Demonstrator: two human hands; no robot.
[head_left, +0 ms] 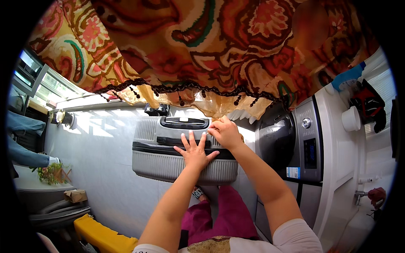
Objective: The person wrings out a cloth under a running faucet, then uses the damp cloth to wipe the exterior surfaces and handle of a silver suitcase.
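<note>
A silver-grey ribbed suitcase with a black zip band stands on the floor in front of my legs. My left hand lies on its upper face with the fingers spread, across the black side handle. To its right, my right hand is closed in a pinch at the suitcase's edge, beside the black top handle. What sits between those fingertips is too small to make out. A sheer yellow fabric hangs down just behind the right hand.
A large red-and-gold patterned cloth with a beaded fringe hangs overhead. On the right stands a grey washing machine with a dark round door. A potted plant, a small cardboard box and a yellow cloth are at left.
</note>
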